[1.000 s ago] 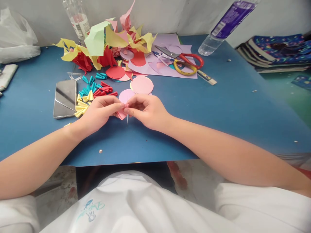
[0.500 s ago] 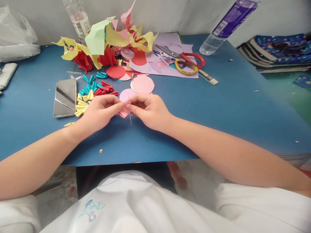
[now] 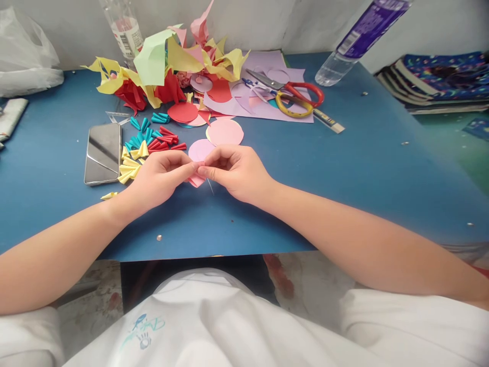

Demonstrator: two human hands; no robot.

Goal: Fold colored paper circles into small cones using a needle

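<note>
Pinched between the fingertips of both hands is a folded piece of pink paper (image 3: 196,180). My left hand (image 3: 162,176) grips its left side, and my right hand (image 3: 239,171) is closed on its right side, thumbs almost touching. A thin, light, needle-like sliver (image 3: 211,187) sticks out below my right fingers; where it begins is hidden. Just behind the hands lie a lilac paper circle (image 3: 200,149) and a pink paper circle (image 3: 226,132). Rolled yellow paper cones (image 3: 129,169), red cones (image 3: 166,140) and teal cones (image 3: 141,138) lie beyond my left hand.
A phone (image 3: 102,154) lies left of the cones. Crumpled paper scraps (image 3: 168,61) are heaped at the back, beside scissors (image 3: 294,102) on lilac paper sheets (image 3: 263,113). A purple-labelled bottle (image 3: 344,53) stands back right; another bottle (image 3: 128,38) stands behind the scraps.
The thin sliver has tilted, its lower end now pointing down to the right, and its upper end no longer shows above the fingers. Both hands keep hold of the pink paper.
</note>
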